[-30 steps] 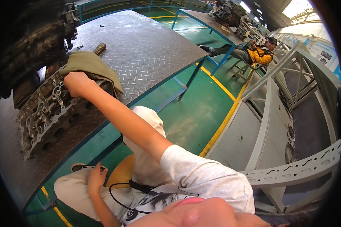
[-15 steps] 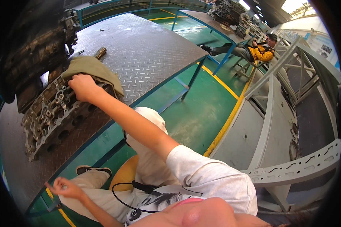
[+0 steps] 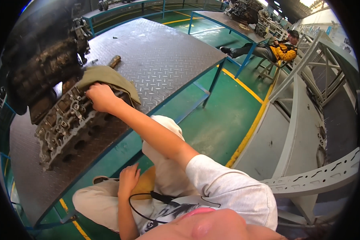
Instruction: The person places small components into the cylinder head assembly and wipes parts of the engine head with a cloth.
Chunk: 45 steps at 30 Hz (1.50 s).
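Note:
My right hand point(image 3: 103, 97) is closed at the top of a dirty metal cylinder head point(image 3: 63, 128) lying on the tread-plate table point(image 3: 160, 60), just below an olive cloth point(image 3: 108, 76) draped over its far end. Its fingertips are curled down, and I cannot make out what they grip. My left hand point(image 3: 129, 178) is held low by my legs, fingers loosely extended, holding nothing visible. Behind the cylinder head stands a large dark engine block point(image 3: 40, 52), with a short brown cylindrical piece point(image 3: 114, 62) beyond the cloth.
A person in a yellow and black jacket point(image 3: 284, 52) sits reclined beside another table point(image 3: 240, 24) bearing engine assemblies point(image 3: 242, 11). Grey metal framework point(image 3: 292, 128) runs along my right. Yellow lines point(image 3: 243, 85) mark the green floor below.
My left hand went out leftward toward the table edge and has come back beside my legs. My right hand stays at the cylinder head, while the whole view has shifted slightly right and down.

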### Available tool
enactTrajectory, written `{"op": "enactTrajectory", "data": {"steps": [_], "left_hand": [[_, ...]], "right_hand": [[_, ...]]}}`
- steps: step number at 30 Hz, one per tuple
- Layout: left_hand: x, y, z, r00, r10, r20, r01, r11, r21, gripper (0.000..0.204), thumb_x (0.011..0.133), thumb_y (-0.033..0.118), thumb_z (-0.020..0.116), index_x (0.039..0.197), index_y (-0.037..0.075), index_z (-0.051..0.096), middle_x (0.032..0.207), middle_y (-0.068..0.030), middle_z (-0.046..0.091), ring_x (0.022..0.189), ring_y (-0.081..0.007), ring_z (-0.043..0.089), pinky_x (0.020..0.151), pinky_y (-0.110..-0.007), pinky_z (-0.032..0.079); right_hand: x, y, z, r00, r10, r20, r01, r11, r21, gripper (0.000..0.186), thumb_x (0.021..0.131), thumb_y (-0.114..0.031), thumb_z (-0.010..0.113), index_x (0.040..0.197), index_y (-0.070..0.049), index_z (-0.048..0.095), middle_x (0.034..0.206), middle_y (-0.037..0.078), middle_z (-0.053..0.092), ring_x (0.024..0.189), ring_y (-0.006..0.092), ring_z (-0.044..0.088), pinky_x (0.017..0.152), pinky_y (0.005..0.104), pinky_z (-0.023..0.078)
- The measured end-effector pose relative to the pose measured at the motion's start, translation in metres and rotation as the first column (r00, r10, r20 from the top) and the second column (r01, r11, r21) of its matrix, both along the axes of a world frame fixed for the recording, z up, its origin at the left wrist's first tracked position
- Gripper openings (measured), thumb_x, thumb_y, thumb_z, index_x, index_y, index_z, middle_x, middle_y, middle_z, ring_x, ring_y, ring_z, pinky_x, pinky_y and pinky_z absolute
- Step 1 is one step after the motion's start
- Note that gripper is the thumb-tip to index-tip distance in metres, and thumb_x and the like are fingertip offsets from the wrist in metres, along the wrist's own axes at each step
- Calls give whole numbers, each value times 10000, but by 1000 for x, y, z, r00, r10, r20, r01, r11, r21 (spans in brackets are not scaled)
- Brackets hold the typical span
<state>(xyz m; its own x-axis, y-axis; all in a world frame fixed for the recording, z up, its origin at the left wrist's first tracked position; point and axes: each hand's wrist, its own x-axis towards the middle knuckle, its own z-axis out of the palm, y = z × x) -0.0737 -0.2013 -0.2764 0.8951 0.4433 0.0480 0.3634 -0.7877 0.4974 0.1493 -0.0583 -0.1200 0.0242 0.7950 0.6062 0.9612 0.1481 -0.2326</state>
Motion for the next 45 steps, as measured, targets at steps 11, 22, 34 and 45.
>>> {"op": "enactTrajectory", "data": {"steps": [11, 22, 34, 45], "left_hand": [[-8, -3, -37, 979, -58, -193, 27, 987, -158, 388, 824, 224, 586, 1127, -16, 549, 934, -239, 616, 859, -394, 589, 737, -457, 473], [-6, -3, -24, 959, -71, -274, 31, 989, -148, 364, 819, 221, 596, 1098, -9, 558, 893, -230, 614, 854, -391, 588, 737, -457, 472], [-10, -5, -28, 991, -14, -132, 4, 997, -75, 317, 815, 216, 601, 1035, -8, 559, 854, -227, 606, 813, -394, 585, 712, -465, 471], [-12, -6, -26, 976, -29, -214, 18, 998, -54, 255, 809, 218, 601, 944, 7, 556, 851, -204, 612, 825, -373, 588, 705, -454, 469]], "right_hand": [[6, -7, 7, 999, -19, -26, 20, 999, 46, 243, 546, -184, 767, 708, -48, 646, 730, 128, 625, 777, 314, 611, 677, 405, 489], [1, -6, 9, 997, -71, 6, 71, 997, 5, 328, 531, -285, 813, 726, -63, 669, 766, 109, 624, 811, 290, 610, 696, 389, 491], [-13, 28, 7, 998, -68, 11, 65, 988, 141, 214, 634, -265, 732, 662, -62, 667, 742, 129, 641, 769, 299, 625, 672, 409, 481], [-20, 23, 9, 964, -268, -7, 267, 960, 85, 45, 621, -64, 643, 661, -76, 662, 734, 133, 636, 770, 298, 623, 646, 380, 494]]}}
